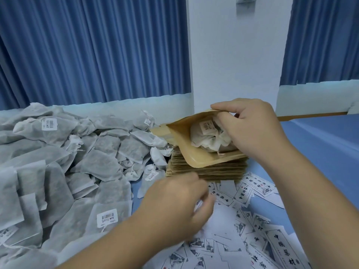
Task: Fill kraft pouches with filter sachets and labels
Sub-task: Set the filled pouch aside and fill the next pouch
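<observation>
Two bare hands were seen above a blue table (pixel 320 148). Just right of centre, toward 3 o'clock, an open brown pouch (pixel 196 152) was propped at a tilt on a stack of flat pouches (pixel 206 170), with its mouth turned toward the camera. The right hand (pixel 252 129) was brought in from 4 o'clock. Its fingers (pixel 223 110) were curled over the far rim of the pouch and clamped on that edge, so that the mouth was held wide. Inside the pouch, white sachets (pixel 207 136) were bunched together, and a small barcode sticker was shown on the uppermost one.

The left hand (pixel 174 200) was placed near 6 o'clock, over loose labels (pixel 244 191), with its fingers bent downward toward the paper. The hand was blurred, so it could not be told whether a label was pinched or the fingers were merely curled.

A large heap of sachets (pixel 64 162) was spread from 9 to 7 o'clock, several of them fitted with stickers and strings, and its edge was pressed against the left side of the stack. The labels, printed with dark characters, were scattered from 6 to 4 o'clock, some right against the near edge of the stack. Blue curtains (pixel 97 45) were hung at 11 and 1 o'clock, with a white wall (pixel 237 55) between them at 12.
</observation>
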`<action>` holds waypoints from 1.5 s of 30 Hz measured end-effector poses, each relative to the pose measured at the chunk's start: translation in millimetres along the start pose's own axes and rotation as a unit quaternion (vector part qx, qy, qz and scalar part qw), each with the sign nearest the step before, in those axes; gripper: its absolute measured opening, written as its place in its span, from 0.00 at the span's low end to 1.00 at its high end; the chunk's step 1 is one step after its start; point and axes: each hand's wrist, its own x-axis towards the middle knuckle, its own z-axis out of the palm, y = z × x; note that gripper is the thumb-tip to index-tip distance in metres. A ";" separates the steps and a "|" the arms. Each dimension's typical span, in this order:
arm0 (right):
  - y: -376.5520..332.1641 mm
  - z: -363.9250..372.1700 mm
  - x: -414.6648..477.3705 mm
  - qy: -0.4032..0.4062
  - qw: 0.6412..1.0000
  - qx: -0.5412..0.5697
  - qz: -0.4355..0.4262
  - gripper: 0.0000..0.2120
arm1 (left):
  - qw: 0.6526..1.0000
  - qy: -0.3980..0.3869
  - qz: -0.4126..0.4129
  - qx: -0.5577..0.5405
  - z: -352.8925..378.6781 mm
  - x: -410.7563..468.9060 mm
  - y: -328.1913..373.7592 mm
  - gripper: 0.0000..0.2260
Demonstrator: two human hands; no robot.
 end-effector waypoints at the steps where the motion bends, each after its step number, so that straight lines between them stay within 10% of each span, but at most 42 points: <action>1: -0.4 0.5 -0.3 -0.003 1.000 -0.002 -0.001 0.14 | 0.997 -0.060 -0.041 0.020 8.0 -5.2 -1.2 0.18; 4: -1.6 2.4 -0.9 -0.010 1.000 -0.008 -0.004 0.14 | 0.978 -0.178 -0.100 0.049 32.1 -14.0 -8.3 0.25; 13: 1.7 4.5 0.1 -0.013 1.000 -0.017 -0.016 0.14 | 0.973 -0.188 -0.105 0.087 43.4 -13.3 -17.2 0.11; 23: 4.0 3.3 1.3 -0.009 1.000 0.002 -0.013 0.13 | 0.996 0.081 -0.047 0.002 15.6 -21.5 -17.2 0.06; 32: 5.6 0.4 2.3 -0.020 0.999 0.032 0.000 0.13 | 0.942 0.332 -0.013 -0.042 -56.2 -5.0 -7.8 0.06; 45: 5.4 2.7 1.7 -0.018 0.999 0.016 -0.022 0.14 | 0.992 0.068 -0.005 0.102 -22.6 63.6 -10.2 0.10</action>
